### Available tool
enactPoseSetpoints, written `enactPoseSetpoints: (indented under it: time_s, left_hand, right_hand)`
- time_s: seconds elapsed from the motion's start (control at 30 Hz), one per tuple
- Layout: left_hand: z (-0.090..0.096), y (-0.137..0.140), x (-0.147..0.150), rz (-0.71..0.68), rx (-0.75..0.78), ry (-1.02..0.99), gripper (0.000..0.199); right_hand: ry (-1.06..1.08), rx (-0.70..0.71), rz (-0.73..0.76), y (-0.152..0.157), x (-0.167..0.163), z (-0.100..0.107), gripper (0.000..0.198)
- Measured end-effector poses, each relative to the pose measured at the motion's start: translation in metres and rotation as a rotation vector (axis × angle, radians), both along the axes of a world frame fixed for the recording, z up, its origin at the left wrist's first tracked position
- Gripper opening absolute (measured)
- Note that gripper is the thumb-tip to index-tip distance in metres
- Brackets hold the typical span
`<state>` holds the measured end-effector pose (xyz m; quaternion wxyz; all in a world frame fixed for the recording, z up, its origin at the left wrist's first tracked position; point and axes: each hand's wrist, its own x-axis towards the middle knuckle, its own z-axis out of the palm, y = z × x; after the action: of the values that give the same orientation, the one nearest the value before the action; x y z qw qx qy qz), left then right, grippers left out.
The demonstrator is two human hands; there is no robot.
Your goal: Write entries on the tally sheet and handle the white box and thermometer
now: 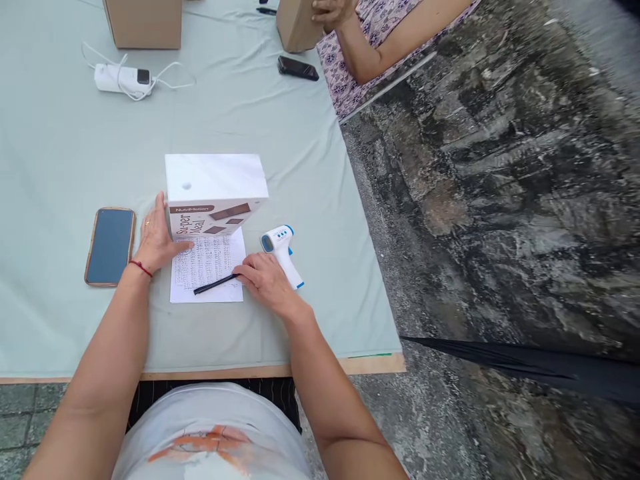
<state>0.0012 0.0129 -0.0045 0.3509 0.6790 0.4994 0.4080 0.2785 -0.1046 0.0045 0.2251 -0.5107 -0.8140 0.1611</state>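
A white carton printed "NutriMotion" and "Super Meal" [216, 176] stands on the cloth at the back end of a sheet of paper [207, 297] filled with written or printed rows. My left hand [156, 241] is open, its fingers resting along the carton's left side and the thumb stretched over the paper. In my right hand [265, 279], the thumb and fingertips are closed on one end of a black pen [215, 285], which lies slanted across the paper. A white and blue infrared thermometer [283, 253] lies just behind and right of that hand.
A smartphone [110, 247] lies left of my left hand. Farther back are a white power strip with cord [123, 79], a cardboard box [145, 23] and a black phone [298, 68]. Another person's hand [333, 11] touches a brown box [295, 27]. The table's edge [373, 363] runs near my body.
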Motion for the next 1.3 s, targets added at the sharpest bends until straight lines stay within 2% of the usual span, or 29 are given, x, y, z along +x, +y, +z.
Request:
enactPoseSetpoints:
  time_s: [0.07,0.13,0.23,0.33,0.43,0.57,0.83,1.03,1.3]
  left_hand:
    - [-0.007,0.001,-0.001,0.014,0.008,0.079,0.107]
    - [-0.012,0.002,-0.001,0.013,0.02,0.113,0.113]
    - [-0.015,0.001,-0.001,0.027,0.031,0.103,0.121]
    - [-0.015,0.001,0.0,0.032,0.038,0.092,0.122]
    - [-0.014,0.0,0.0,0.023,0.038,0.086,0.115]
    - [-0.011,-0.002,-0.001,0.005,0.023,0.093,0.106]
    - [-0.013,-0.002,-0.001,0.002,0.023,0.089,0.114]
    - [-0.013,-0.002,-0.001,-0.003,0.027,0.087,0.117]
    - [-0.009,-0.002,0.0,-0.043,0.01,0.128,0.115]
  right_hand:
    - [0.149,-0.023,-0.057,-0.006,0.004,0.003,0.016]
    - [0.39,-0.049,-0.222,-0.012,0.001,0.003,0.011]
    - [0.795,-0.1,-0.472,-0.017,-0.016,-0.002,0.016]
    - [0.982,-0.202,-0.556,-0.017,-0.038,-0.009,0.014]
    - [0.944,-0.271,-0.633,-0.016,-0.053,-0.012,0.013]
    - [0.902,-0.284,-0.687,-0.019,-0.06,-0.012,0.011]
    - [0.83,-0.229,-0.628,-0.019,-0.059,-0.012,0.011]
    - [0.769,-0.253,-0.612,-0.018,-0.058,-0.01,0.009]
    - [0.769,-0.237,-0.601,-0.018,-0.057,-0.01,0.007]
